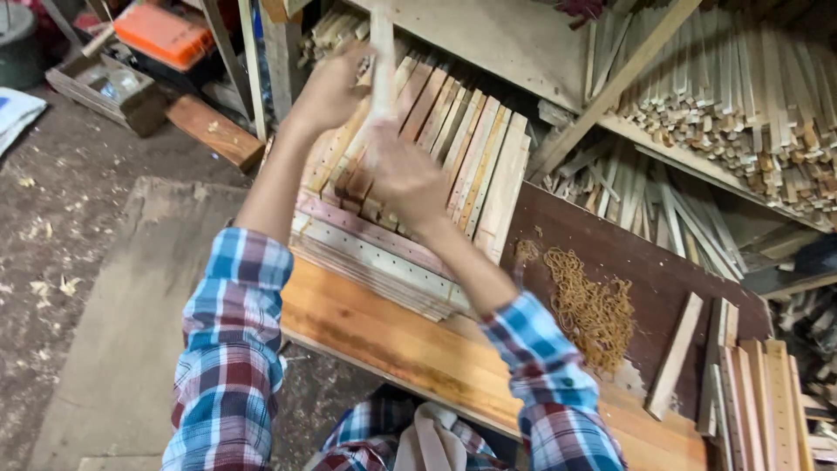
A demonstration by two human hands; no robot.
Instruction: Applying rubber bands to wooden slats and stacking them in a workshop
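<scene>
Both my hands are raised over a workbench and grip one pale wooden slat (382,39) that stands nearly upright. My left hand (330,87) holds it higher up; my right hand (405,179) holds it lower down. Behind and below the slat, a row of similar flat wooden slats (471,157) leans against the shelving. A stack of longer strips with small holes (375,249) lies flat under them on the orange wooden bench top (384,336). Both my sleeves are blue and red plaid.
A heap of tan rubber bands (593,305) lies on a dark board at right, beside more slats (750,401). Shelves above hold bundles of thin sticks (741,87). At left are a dirt floor with shavings, an orange case (164,33) and a wooden box (109,87).
</scene>
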